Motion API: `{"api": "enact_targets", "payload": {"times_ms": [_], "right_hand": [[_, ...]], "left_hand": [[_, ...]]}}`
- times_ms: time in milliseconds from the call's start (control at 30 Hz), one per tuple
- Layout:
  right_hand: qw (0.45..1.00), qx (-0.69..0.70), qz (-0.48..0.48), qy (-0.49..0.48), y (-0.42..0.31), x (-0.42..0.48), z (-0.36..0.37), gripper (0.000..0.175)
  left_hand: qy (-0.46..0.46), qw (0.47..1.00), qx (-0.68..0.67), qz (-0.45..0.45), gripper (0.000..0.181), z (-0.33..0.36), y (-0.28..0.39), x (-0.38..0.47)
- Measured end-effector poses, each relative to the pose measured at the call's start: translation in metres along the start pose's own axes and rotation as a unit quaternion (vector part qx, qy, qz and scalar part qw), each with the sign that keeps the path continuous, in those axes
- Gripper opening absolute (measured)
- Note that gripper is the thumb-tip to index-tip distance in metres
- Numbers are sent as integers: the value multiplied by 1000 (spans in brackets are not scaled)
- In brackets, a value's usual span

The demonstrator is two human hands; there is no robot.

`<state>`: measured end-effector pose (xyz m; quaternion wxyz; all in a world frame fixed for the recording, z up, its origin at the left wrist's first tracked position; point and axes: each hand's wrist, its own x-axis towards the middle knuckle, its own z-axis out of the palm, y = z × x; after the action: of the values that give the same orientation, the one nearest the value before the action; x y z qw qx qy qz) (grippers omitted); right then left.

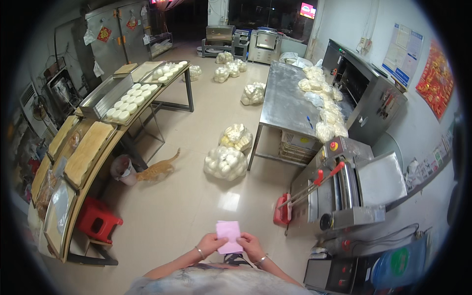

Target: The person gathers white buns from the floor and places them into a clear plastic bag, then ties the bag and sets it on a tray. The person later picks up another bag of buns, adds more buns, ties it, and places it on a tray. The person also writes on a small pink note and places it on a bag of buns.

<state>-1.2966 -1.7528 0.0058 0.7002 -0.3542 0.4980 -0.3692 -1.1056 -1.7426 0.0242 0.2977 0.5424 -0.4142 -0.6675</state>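
Both of my hands hold pink paper slips (229, 236) low in front of my body. My left hand (211, 243) grips their left edge with the thumb on top, and my right hand (250, 246) pinches the right edge. What lies under the paper is partly hidden. Ahead on the tiled floor stand a large clear bag of white buns (225, 163) and, just behind it, a bag with yellowish and white pieces (236, 137). Farther off are more filled bags (253, 93).
On the left, a long table (88, 177) bears trays, with round white buns (129, 101) on one. An orange cat (158, 171) stands by a pink bucket (123, 170); a red stool (99, 220) is nearer. At right are a steel table (285, 99) and a roller machine (348, 184).
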Motion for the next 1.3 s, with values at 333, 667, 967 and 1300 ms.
{"api": "enact_targets", "payload": {"times_ms": [333,667,967,1300], "right_hand": [[968,-140,-135,-159,-127,213,29,14],[999,-8,6,-44,-156,339,80,15],[971,150,144,-120,-156,446,98,14],[936,98,253,-223,-144,601,73,19]], "left_hand": [[41,960,-276,-30,33,-85,95,149],[31,963,-268,-11,30,-198,142,265],[37,919,-388,-59,24,-259,154,325],[186,933,-265,-157,21,-282,140,427]]}}
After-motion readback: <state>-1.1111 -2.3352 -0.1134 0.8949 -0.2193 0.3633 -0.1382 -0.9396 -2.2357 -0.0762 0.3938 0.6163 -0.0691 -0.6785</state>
